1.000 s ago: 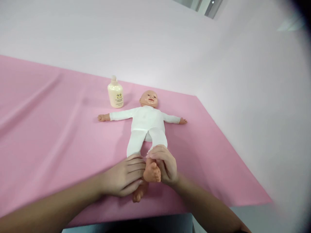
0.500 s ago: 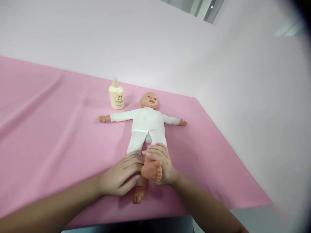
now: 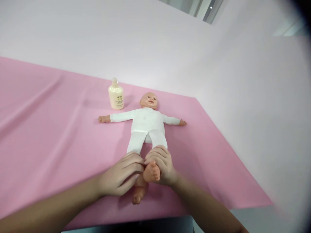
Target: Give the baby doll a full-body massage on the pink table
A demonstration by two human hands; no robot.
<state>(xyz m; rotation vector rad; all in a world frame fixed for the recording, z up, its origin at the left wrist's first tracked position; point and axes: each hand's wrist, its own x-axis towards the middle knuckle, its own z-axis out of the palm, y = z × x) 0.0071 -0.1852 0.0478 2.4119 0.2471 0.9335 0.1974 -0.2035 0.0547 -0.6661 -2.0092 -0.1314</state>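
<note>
Head view: a doll (image 3: 146,124) in white clothing lies face up on the pink tabletop (image 3: 48,129), arms spread, feet toward the camera. The right hand (image 3: 162,164) is closed around the doll's raised foot (image 3: 151,171), fingers wrapped over the ankle. The left hand (image 3: 121,174) is curled narrow, fingertips touching that same foot and leg; the doll's other foot (image 3: 138,195) lies flat beneath it. A cream bottle (image 3: 116,95) stands upright near the doll's head, apart from both hands.

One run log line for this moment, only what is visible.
left hand: on doll leg | right hand: shut on doll foot | bottle: upright beside doll
</note>
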